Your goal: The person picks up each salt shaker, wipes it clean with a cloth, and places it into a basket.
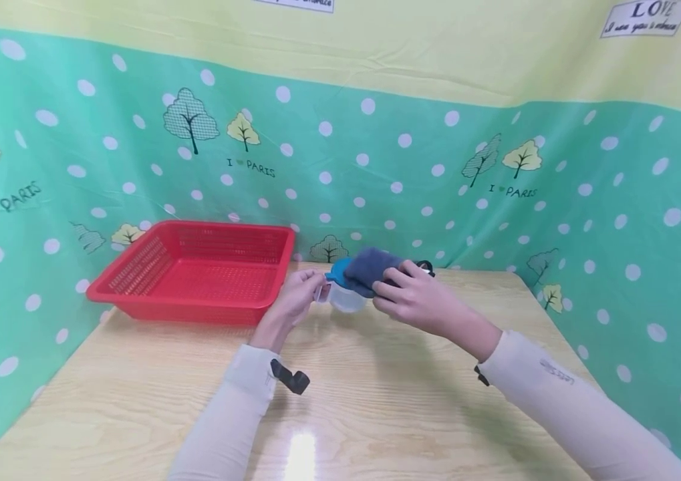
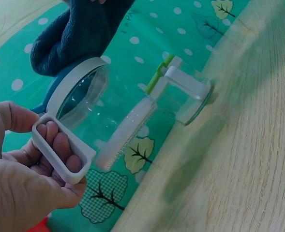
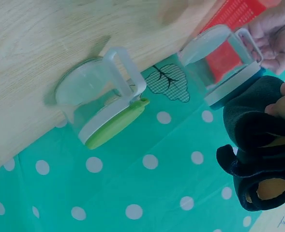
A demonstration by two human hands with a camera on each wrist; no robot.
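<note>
My left hand point(image 1: 303, 290) grips the white handle point(image 2: 65, 150) of a clear jar point(image 1: 349, 300), fingers passing through the loop. The jar has a blue lid point(image 1: 339, 270) and is held up over the table. In my right hand point(image 1: 418, 297) is a bunched dark blue cloth point(image 1: 370, 268), lying against the blue lid. The right wrist view shows folded openings in the cloth point(image 3: 256, 111) with a yellowish inside and a dark strap point(image 3: 226, 160). A second clear jar point(image 3: 82, 94), with a green lid point(image 3: 117, 124) and pale handle, stands on the table; the cloth hides it in the head view.
A red plastic basket point(image 1: 184, 314) stands at the back left, near my left hand. The wooden table point(image 1: 364, 407) is backed by a green and yellow dotted curtain point(image 1: 316, 160), which also runs along both sides.
</note>
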